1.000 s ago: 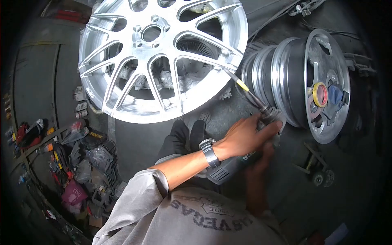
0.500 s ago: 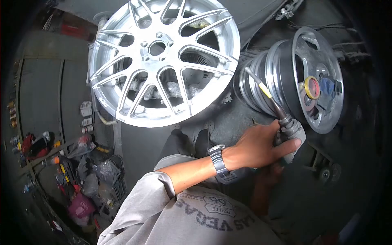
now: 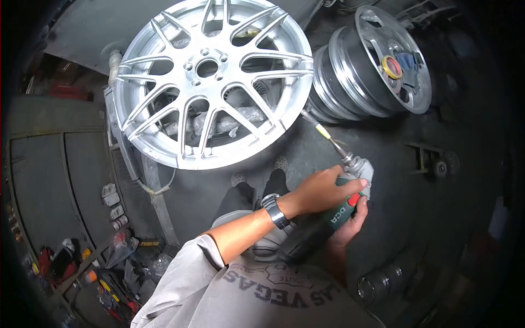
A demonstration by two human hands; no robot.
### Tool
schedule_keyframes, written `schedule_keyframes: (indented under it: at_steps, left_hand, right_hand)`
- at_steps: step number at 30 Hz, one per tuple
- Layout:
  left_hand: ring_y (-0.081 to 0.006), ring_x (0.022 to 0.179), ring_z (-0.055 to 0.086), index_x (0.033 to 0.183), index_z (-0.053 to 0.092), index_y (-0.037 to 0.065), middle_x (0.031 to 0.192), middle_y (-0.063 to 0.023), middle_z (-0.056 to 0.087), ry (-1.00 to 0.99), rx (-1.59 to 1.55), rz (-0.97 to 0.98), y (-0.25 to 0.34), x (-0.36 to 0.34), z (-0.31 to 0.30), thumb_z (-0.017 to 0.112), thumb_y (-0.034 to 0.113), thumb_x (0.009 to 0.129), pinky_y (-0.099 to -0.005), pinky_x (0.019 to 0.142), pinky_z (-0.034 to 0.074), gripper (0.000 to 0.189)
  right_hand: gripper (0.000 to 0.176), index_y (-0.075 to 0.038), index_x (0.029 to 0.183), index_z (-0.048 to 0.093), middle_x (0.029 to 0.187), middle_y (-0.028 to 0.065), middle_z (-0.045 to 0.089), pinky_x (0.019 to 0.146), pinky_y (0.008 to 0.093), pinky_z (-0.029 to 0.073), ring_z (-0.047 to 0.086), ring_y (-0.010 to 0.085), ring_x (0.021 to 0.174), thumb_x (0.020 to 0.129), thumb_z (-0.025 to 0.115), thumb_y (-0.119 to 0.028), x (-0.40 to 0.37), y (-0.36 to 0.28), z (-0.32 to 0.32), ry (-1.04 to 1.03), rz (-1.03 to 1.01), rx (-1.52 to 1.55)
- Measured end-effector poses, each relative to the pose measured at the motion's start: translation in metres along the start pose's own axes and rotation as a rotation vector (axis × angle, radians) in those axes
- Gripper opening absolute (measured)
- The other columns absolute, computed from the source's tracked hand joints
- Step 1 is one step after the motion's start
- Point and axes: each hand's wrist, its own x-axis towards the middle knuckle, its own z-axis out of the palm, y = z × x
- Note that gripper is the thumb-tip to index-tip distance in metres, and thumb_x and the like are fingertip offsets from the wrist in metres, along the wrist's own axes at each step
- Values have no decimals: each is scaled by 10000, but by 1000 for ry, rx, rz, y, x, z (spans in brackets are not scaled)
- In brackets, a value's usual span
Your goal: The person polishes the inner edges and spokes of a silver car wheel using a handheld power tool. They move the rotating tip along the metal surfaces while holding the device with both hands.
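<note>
My left hand [image 3: 314, 191], with a watch on its wrist, wraps over the metal head of a green and black power tool [image 3: 342, 214] marked DCA. Beneath the tool body, my right hand [image 3: 353, 225] is closed around it beside a red button. From the tool head a thin shaft [image 3: 322, 131] with a yellow band points up and left, its tip close to the rim of a silver multi-spoke wheel [image 3: 188, 163]. I cannot tell whether the tip touches the rim.
More wheels [image 3: 353, 71] lie on their sides at upper right, with a yellow and red tape roll [image 3: 391, 67] on the outer one. A caster frame [image 3: 421, 158] stands at right. Bags and tools [image 3: 123, 279] crowd the lower left. A bent pipe [image 3: 156, 190] is left of my feet.
Both hands and the tool have moved left and slightly down in view. The tool's green body and my right hand now show clearly. The side wheels appear higher and further left.
</note>
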Motion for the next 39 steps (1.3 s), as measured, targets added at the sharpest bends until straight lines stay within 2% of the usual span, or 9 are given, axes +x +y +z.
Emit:
schedule_keyframes:
  at_steps: [1, 4, 6, 9, 18, 21, 29, 36, 39]
  left_hand:
    - [-473, 1075, 695, 1144, 660, -108, 1087, -364, 697, -25, -27, -9, -6, -4, -1, 613, 687, 960, -466, 925, 516, 817]
    - [-460, 1113, 688, 1145, 659, -158, 1154, -405, 677, -34, -96, -2, -20, -14, 2, 605, 704, 955, -458, 970, 507, 885]
    - [-397, 1109, 697, 1191, 653, -171, 1184, -386, 679, -96, -123, -86, -24, -21, 0, 606, 707, 958, -428, 963, 518, 910]
    - [-338, 1100, 701, 1197, 659, -175, 1155, -353, 697, -94, -228, -50, -26, -32, -4, 620, 715, 948, -400, 934, 530, 925]
    - [-290, 981, 727, 1144, 700, -141, 1007, -263, 746, -47, -139, -60, -45, -18, -13, 623, 703, 955, -370, 873, 540, 868]
    - [-270, 949, 720, 1101, 716, -116, 991, -247, 746, -63, -192, -61, -38, -18, -18, 632, 690, 960, -362, 836, 538, 823]
    - [-220, 904, 688, 1061, 724, -95, 912, -204, 723, -6, -237, -69, -40, -7, -15, 645, 653, 979, -359, 799, 519, 757]
    - [-182, 880, 664, 1019, 714, -70, 888, -142, 718, 15, -123, -69, -35, 13, -16, 663, 655, 971, -329, 770, 505, 729]
    - [-157, 872, 657, 1038, 709, -51, 890, -113, 718, 1, -221, -110, -31, -2, -12, 688, 606, 984, -313, 770, 499, 659]
  right_hand:
    - [674, -3, 1491, 475, 1419, 172, 585, 1111, 458, 467, 594, 311, 1294, 1078, 425, -534, -7, 7, 0, -36, 24, 48]
    - [655, -23, 1474, 494, 1389, 154, 604, 1086, 446, 490, 617, 288, 1263, 1075, 434, -539, -23, 21, 5, 49, 31, 97]
    - [637, -34, 1450, 514, 1354, 137, 622, 1061, 430, 510, 634, 268, 1234, 1072, 452, -542, -33, 26, 15, 79, 0, 32]
    - [620, -38, 1432, 529, 1322, 135, 638, 1035, 422, 528, 652, 265, 1202, 1070, 470, -538, -39, 34, 19, 113, -3, -29]
    - [634, -42, 1419, 547, 1301, 131, 650, 1004, 415, 544, 667, 255, 1171, 1058, 505, -562, -20, 48, 9, 154, -8, -99]
    - [595, -41, 1411, 554, 1312, 128, 645, 1013, 406, 534, 659, 250, 1181, 1078, 481, -528, -17, 47, 9, 145, 25, -37]
    - [530, -38, 1424, 529, 1292, 112, 617, 1027, 383, 501, 614, 218, 1212, 1131, 365, -448, -3, 34, 15, 64, 32, -223]
    - [574, -21, 1422, 528, 1315, 120, 621, 1022, 377, 510, 625, 219, 1214, 1116, 392, -488, 16, 29, 2, 63, 60, -90]
    - [569, -14, 1413, 536, 1305, 119, 622, 1017, 374, 511, 624, 221, 1213, 1118, 393, -479, 5, 26, -1, 116, 0, -331]
